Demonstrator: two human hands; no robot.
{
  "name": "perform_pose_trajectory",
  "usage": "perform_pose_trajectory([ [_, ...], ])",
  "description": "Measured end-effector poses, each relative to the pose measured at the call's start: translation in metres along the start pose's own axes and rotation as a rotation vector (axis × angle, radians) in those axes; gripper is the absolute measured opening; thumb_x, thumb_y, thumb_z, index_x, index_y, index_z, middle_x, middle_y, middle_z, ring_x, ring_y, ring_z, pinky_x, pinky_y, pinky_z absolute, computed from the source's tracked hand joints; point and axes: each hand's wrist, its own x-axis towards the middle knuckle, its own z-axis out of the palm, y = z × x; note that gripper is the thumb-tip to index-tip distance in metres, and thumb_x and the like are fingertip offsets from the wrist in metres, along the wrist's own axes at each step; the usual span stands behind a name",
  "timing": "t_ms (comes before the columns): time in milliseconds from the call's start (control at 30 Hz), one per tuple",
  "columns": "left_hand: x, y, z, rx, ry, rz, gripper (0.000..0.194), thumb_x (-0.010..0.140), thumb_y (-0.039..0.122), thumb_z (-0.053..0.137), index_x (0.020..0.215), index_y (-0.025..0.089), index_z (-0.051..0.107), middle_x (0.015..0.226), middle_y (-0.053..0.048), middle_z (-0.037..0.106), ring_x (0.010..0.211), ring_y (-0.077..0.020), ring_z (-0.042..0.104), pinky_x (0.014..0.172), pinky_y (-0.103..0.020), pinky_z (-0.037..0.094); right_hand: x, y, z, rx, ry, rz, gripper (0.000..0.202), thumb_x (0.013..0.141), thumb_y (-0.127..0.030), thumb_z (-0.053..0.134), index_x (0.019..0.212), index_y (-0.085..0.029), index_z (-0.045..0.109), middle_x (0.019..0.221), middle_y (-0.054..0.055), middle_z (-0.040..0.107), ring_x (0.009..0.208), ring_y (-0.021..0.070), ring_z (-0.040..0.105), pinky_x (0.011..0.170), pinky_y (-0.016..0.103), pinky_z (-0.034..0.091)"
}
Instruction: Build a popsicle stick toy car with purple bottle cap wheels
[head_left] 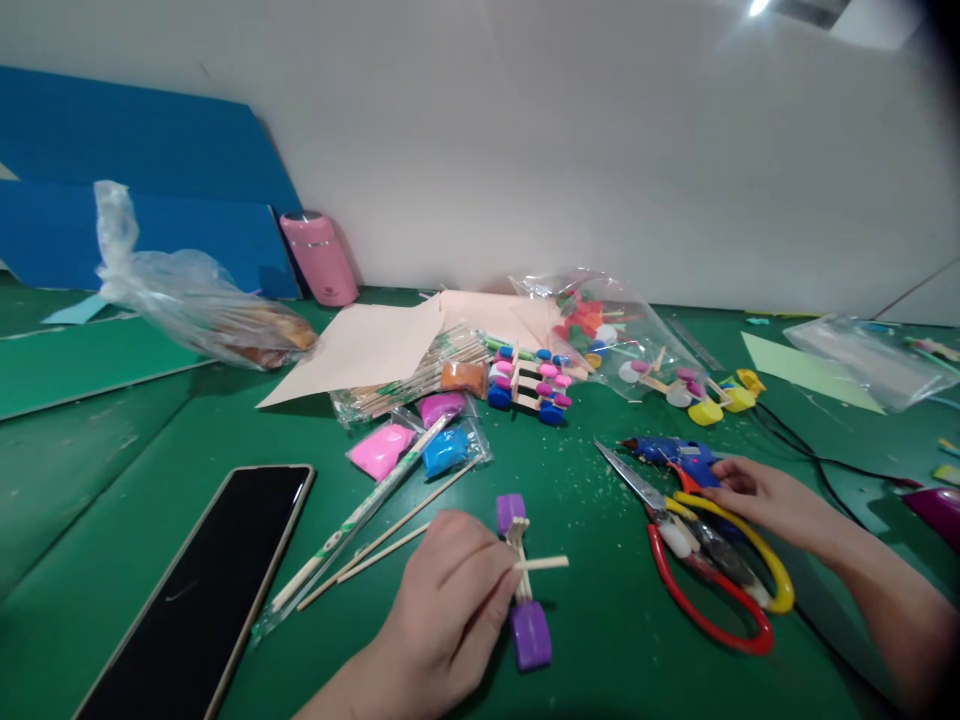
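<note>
My left hand (450, 610) is closed in a pinch on a short wooden stick (553, 563), whose free end points right. Directly under that stick lie several thin sticks joined to two purple blocks (531, 636), one at the near end and one at the far end. My fingertips hide part of this piece, so I cannot tell whether the held stick touches it. At the right, my right hand (757, 497) has its fingers around a blue hot glue gun (675, 455) lying on the table. Scissors with red and yellow handles (712, 622) lie just in front of the gun.
A phone (202, 590) lies at the left. Wrapped chopsticks (360, 525), loose sticks and clay packets (446, 452) lie mid-table. Behind are small colourful wheeled models (529, 383), a plastic bag (622, 320) and a pink cup (321, 260). The glue gun's black cord (817, 460) runs right.
</note>
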Motion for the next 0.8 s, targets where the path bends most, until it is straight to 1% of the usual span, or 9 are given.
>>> perform_pose_trajectory([
  [67,0.0,0.002,0.002,-0.019,-0.104,0.004,0.02,0.079,0.006,0.046,0.093,0.017,0.056,0.077,-0.006,0.061,0.072,-0.0163,0.053,0.066,-0.03,0.043,-0.003,-0.002,-0.003,-0.001,-0.025,-0.03,0.024,0.075,-0.04,0.051,0.077,-0.018,0.061,0.065,0.004,0.063,0.059,0.0158,0.059,0.053,0.025,0.044],
  [167,0.002,0.003,0.005,-0.041,-0.253,-0.002,0.019,0.082,0.009,0.044,0.092,0.017,0.057,0.08,-0.006,0.064,0.076,-0.0163,0.057,0.07,-0.029,0.045,-0.003,-0.005,-0.004,-0.031,-0.024,-0.058,0.021,0.073,-0.038,0.054,0.063,-0.02,0.058,0.055,-0.002,0.055,0.051,0.0124,0.051,0.048,0.024,0.037],
  [267,0.003,0.002,0.008,-0.023,-0.323,-0.02,0.019,0.083,0.01,0.041,0.091,0.018,0.057,0.087,-0.006,0.065,0.081,-0.0163,0.059,0.075,-0.029,0.046,-0.002,-0.008,-0.003,-0.061,0.005,-0.067,0.022,0.07,-0.034,0.058,0.054,-0.02,0.054,0.05,-0.004,0.051,0.048,0.012,0.047,0.046,0.024,0.034],
  [333,0.002,0.0,0.01,0.0,-0.329,-0.034,0.019,0.083,0.01,0.041,0.09,0.017,0.056,0.093,-0.007,0.065,0.084,-0.017,0.059,0.077,-0.031,0.046,-0.003,-0.008,-0.003,-0.068,0.028,-0.058,0.021,0.071,-0.034,0.056,0.056,-0.019,0.057,0.052,-0.003,0.054,0.05,0.0136,0.051,0.048,0.025,0.035],
  [433,-0.001,-0.005,0.014,0.013,-0.304,-0.039,0.018,0.083,0.009,0.041,0.09,0.017,0.056,0.101,-0.008,0.064,0.088,-0.0178,0.056,0.08,-0.032,0.045,-0.008,-0.005,-0.001,-0.046,0.061,-0.041,0.024,0.074,-0.038,0.051,0.069,-0.019,0.064,0.062,0.001,0.062,0.06,0.0176,0.058,0.055,0.028,0.04],
  [500,-0.003,-0.009,0.016,0.013,-0.289,-0.041,0.019,0.082,0.008,0.042,0.092,0.017,0.055,0.104,-0.008,0.063,0.092,-0.0181,0.055,0.082,-0.033,0.044,-0.009,-0.001,-0.001,-0.017,0.09,-0.022,0.025,0.072,-0.04,0.053,0.073,-0.018,0.065,0.067,0.004,0.065,0.064,0.0203,0.061,0.059,0.029,0.042],
  [667,-0.004,-0.012,0.018,0.042,-0.252,-0.02,0.02,0.083,0.009,0.042,0.096,0.018,0.054,0.107,-0.008,0.062,0.098,-0.0199,0.054,0.084,-0.034,0.042,-0.01,0.008,-0.007,0.073,0.238,0.07,0.03,0.065,-0.041,0.059,0.083,-0.017,0.058,0.073,0.008,0.069,0.071,0.0258,0.065,0.063,0.031,0.048],
  [733,-0.003,-0.01,0.016,0.066,-0.275,-0.01,0.02,0.083,0.009,0.042,0.096,0.018,0.054,0.109,-0.008,0.062,0.096,-0.0203,0.054,0.082,-0.035,0.041,-0.015,0.008,-0.013,0.123,0.283,0.068,0.035,0.067,-0.044,0.057,0.09,-0.018,0.053,0.075,0.007,0.068,0.07,0.0242,0.065,0.063,0.03,0.049],
  [800,-0.002,-0.005,0.014,0.102,-0.274,0.006,0.02,0.083,0.01,0.042,0.097,0.018,0.054,0.107,-0.008,0.063,0.089,-0.0202,0.055,0.076,-0.035,0.041,-0.024,0.005,-0.019,0.173,0.313,0.059,0.038,0.068,-0.045,0.057,0.095,-0.02,0.05,0.074,0.005,0.066,0.066,0.022,0.064,0.061,0.028,0.05],
])
